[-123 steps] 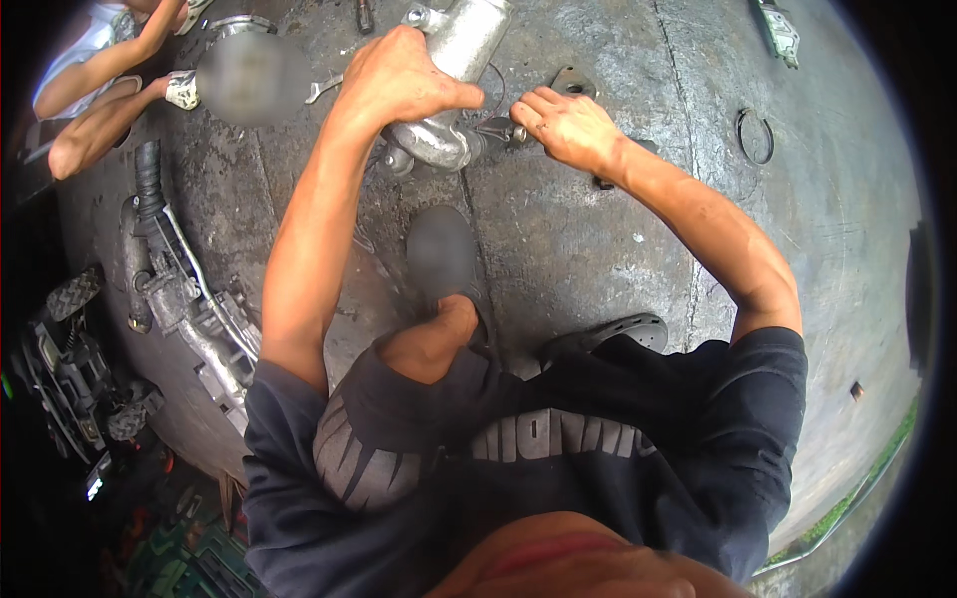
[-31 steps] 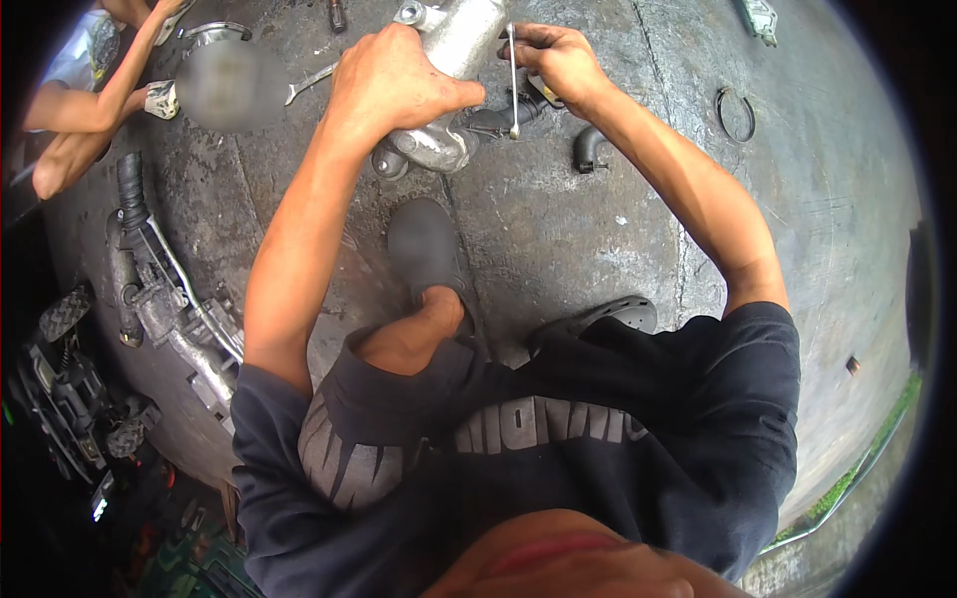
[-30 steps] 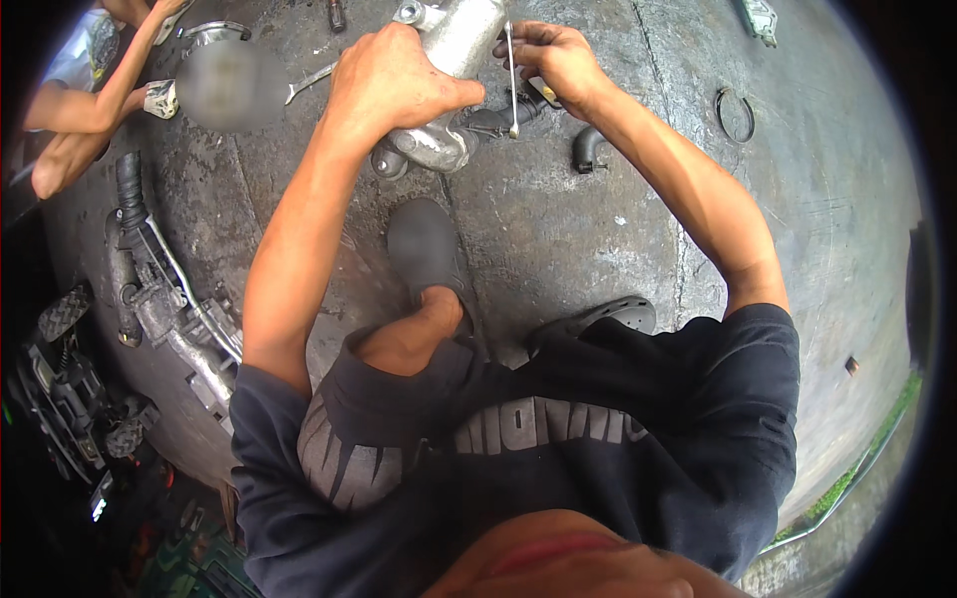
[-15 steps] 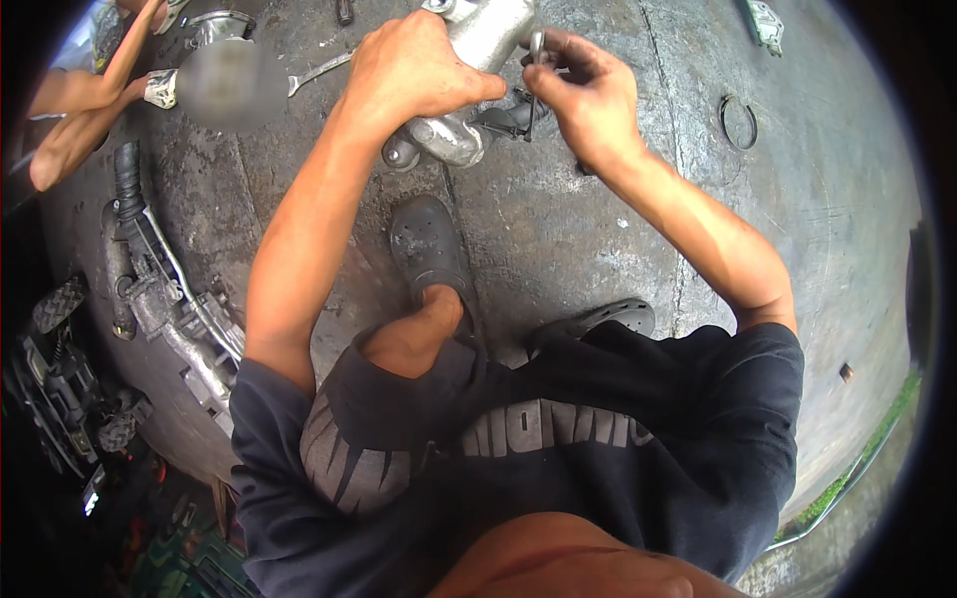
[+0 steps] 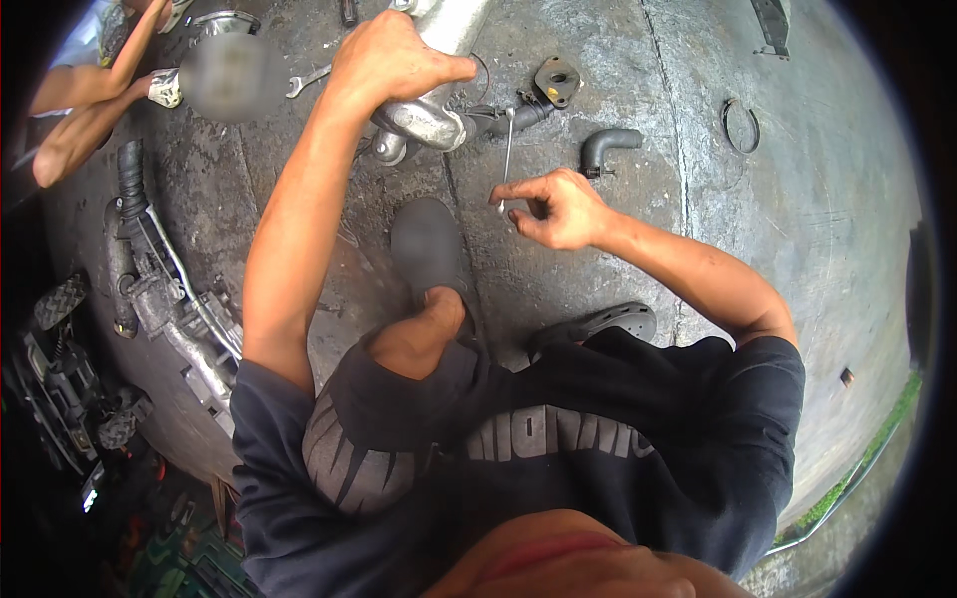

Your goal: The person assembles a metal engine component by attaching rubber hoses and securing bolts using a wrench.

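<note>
A silvery cast metal pipe [image 5: 454, 28] with a rounded lower end lies at the top middle. My left hand [image 5: 384, 62] is closed over its left side, fingers curled and mostly hidden, thumb stretched to the right across it. From the pipe's lower right a dark hose [image 5: 513, 122] runs to a flat flange with a hole [image 5: 556, 82]. A slim wrench [image 5: 508, 154] stands out toward me, its far end at the hose. My right hand [image 5: 560, 211] has its fingers curled at the wrench's near end, the index finger against it.
A bent black hose [image 5: 608, 145] lies to the right, with a ring clamp [image 5: 740, 127] beyond. An open-end wrench [image 5: 307, 82] rests left of my hand. A metal assembly [image 5: 174, 299] lies at left. Another person's arms [image 5: 95, 125] reach in at upper left.
My right hand has come down toward me, from beside the pipe to the wrench's near end. The left hand and pipe have shifted slightly left; the flange and bent hose now show.
</note>
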The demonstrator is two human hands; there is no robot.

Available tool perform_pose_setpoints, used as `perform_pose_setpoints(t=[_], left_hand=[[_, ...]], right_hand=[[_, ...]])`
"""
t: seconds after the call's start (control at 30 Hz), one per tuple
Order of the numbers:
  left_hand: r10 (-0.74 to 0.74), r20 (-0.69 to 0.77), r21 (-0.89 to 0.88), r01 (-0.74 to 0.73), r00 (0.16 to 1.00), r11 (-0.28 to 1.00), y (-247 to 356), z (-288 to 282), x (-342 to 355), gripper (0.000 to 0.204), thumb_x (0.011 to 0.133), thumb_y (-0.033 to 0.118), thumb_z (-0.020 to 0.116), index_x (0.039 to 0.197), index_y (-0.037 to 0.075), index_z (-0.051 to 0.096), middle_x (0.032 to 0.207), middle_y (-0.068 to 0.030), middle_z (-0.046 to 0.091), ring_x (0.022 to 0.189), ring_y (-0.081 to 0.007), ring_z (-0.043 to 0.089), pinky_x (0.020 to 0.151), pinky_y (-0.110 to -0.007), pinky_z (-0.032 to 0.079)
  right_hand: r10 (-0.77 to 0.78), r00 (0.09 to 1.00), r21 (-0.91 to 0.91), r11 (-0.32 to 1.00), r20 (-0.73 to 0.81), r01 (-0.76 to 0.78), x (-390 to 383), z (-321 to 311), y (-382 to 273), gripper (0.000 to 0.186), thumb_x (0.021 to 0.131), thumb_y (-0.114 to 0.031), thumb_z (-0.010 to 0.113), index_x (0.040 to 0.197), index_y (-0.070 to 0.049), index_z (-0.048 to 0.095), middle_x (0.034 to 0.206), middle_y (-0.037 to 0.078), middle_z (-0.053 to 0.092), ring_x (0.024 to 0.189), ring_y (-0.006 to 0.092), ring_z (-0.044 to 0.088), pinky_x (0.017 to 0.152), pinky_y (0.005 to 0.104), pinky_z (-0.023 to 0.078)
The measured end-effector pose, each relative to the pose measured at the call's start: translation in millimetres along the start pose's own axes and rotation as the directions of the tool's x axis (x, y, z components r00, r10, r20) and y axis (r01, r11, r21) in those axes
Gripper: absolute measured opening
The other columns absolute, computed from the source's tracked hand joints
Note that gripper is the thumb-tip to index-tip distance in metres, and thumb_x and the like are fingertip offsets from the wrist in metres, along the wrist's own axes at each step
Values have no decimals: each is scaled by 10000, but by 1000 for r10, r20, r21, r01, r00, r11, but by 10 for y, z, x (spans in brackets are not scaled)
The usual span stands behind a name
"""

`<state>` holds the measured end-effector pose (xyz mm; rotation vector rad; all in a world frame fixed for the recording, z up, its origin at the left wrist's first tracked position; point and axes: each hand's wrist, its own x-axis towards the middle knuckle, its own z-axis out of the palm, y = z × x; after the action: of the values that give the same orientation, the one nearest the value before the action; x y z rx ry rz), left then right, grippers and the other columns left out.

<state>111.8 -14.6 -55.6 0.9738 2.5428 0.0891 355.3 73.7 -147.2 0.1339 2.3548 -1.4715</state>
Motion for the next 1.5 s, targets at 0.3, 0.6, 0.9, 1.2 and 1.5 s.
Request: perform_pose_setpoints(t=[0.3, 0.6, 0.9, 1.2, 1.5], left_hand=[[3, -20, 13, -3, 1000, 1000, 243, -64, -269, 641, 560, 497, 775, 803, -93, 719, 840, -303, 699, 842, -407, 712, 796, -443, 567], [-7, -30, 13, 7, 1000, 1000, 185, -10, -295, 656, 547, 484, 773, 840, -99, 716, 881, -309, 700, 862, -414, 709, 797, -448, 567], [8, -65, -2, -8, 998, 1000, 180, 9, -272, 710, 537, 520, 792, 883, -95, 720, 907, -293, 708, 895, -410, 709, 825, -447, 563], [33, -89, 4, -33, 996, 999, 72, 64, -119, 750, 547, 558, 809, 878, -107, 709, 852, -290, 703, 820, -386, 714, 756, -442, 553], [-4, -17, -143, 1, 1000, 990, -193, 126, 23, 754, 530, 592, 807, 809, -103, 719, 814, -274, 707, 786, -358, 723, 723, -420, 567]], right_hand=[[285, 949, 440, 875, -137, -200, 650, -337, 595, 218, 848, -186, 624, 959, -36, 736, 690, 94, 652, 584, 156, 596, 549, 307, 475], [341, 940, 983, 168, 11, -72, 776, -572, 207, 244, 854, -222, 542, 1025, -50, 565, 624, -27, 391, 554, 117, 364, 585, 286, 325], [248, 948, 974, 156, -198, 163, 432, -600, -319, 377, 854, -226, 517, 1162, -9, 501, 579, -19, 345, 518, 119, 344, 578, 294, 321], [-5, 970, 896, 384, -242, 225, 314, -596, -285, 431, 853, -199, 516, 1184, 77, 536, 572, -1, 433, 482, 114, 385, 504, 276, 352], [-260, 965, 254, 932, -38, 260, 142, -241, -5, 216, 867, -262, 621, 990, -94, 677, 670, 69, 634, 516, 202, 589, 529, 380, 462]])
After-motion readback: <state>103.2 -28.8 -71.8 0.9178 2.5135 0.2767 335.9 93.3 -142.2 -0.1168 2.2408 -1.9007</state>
